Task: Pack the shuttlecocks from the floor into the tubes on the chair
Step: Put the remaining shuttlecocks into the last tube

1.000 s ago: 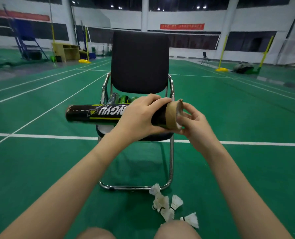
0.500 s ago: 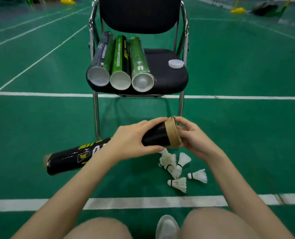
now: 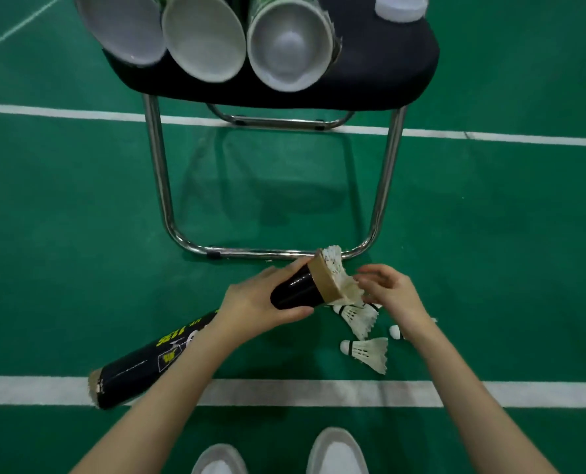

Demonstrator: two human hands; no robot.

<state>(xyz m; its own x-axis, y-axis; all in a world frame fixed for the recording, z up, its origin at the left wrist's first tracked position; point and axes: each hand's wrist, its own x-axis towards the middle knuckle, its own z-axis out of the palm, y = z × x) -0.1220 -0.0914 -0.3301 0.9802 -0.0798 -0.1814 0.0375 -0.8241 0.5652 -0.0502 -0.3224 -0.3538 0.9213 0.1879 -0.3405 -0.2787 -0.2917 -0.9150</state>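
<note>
Shuttlecocks [image 3: 360, 318] lie loose on the green floor [image 3: 79, 217] in the head view, just in front of the chair's chrome base [image 3: 271, 253] and beneath the person's hands; one [image 3: 367, 352] lies on its side nearest the white shoes [image 3: 336, 453]. The left hand [image 3: 257, 304] has its grip wrapped around the black tube [image 3: 154, 360] near its open brown rim, the tube slanting down to the left over a white court line [image 3: 353, 393]. White feathers [image 3: 336, 268] stick out of that mouth, and the right hand [image 3: 390, 290] pinches them with fingertips closed on the feathers. Three more tubes [image 3: 284, 46] lie side by side on the black chair seat [image 3: 387, 80], open ends toward the camera, a white cap [image 3: 399, 8] beside them.
</note>
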